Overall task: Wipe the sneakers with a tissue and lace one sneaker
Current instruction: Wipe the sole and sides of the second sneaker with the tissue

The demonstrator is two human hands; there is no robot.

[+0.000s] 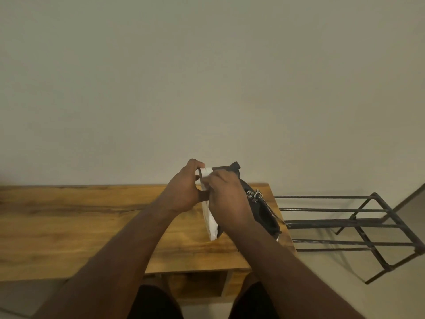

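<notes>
Roughly mid-task by my read: I'm on the wiping step, lacing not started, and I see just one sneaker. Nearest me, my right hand [226, 199] is curled on the sneaker [264, 212]; probably pressing a tissue, can't tell. Left of it, my left hand [184, 192] grips the white sole [210, 221] near its far end. Sneaker held on its side above the wooden bench [80, 226], long axis running away from me, near end low, far end raised. Speckled lace [257, 196] hangs loose right of the grip. Metal rack [368, 224] further right
</notes>
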